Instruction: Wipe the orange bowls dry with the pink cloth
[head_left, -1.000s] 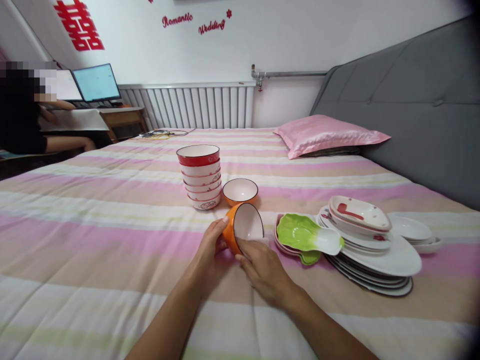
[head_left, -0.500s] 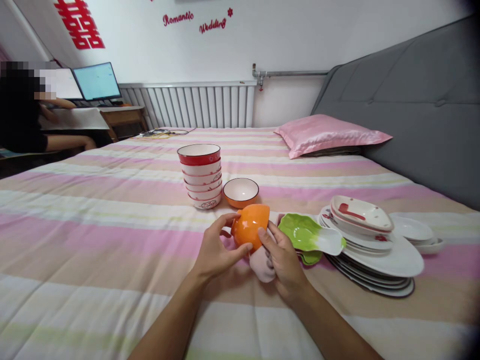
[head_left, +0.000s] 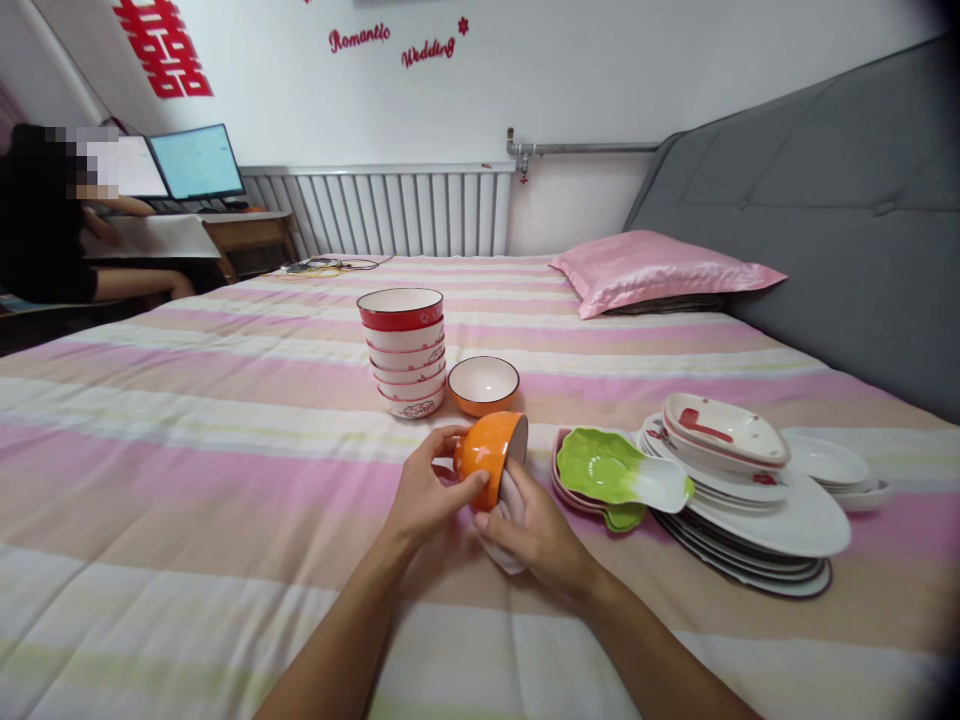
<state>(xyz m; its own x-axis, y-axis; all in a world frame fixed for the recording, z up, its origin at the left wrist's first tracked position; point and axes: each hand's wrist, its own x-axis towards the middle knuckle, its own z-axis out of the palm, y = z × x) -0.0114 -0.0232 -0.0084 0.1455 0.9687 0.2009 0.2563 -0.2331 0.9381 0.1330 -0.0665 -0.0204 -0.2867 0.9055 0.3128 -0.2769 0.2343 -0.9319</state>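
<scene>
An orange bowl (head_left: 484, 448) is tilted on its side above the bed, its opening turned to the right. My left hand (head_left: 431, 490) grips it from the left, fingers behind and thumb across the front. In my right hand (head_left: 540, 535) is a pale cloth (head_left: 508, 530), bunched under the palm and pressed at the bowl's rim and mouth. The right fingertips are partly hidden inside the bowl. Just beyond stands a second orange bowl (head_left: 484, 382), upright with a white inside. It is beside a stack of red and white bowls (head_left: 406, 355).
To the right lie green cabbage-shaped dishes (head_left: 600, 465) on pink-edged ones, and a tall pile of white plates (head_left: 795, 520). A pink pillow (head_left: 660, 268) rests near the grey headboard (head_left: 810, 200). Cables (head_left: 330, 265) lie on the far bed edge. A person (head_left: 45, 220) sits at a desk.
The held bowl has turned so its opening faces right, and it has shifted slightly left. My right hand has moved with the cloth from the bowl's outside to its rim.
</scene>
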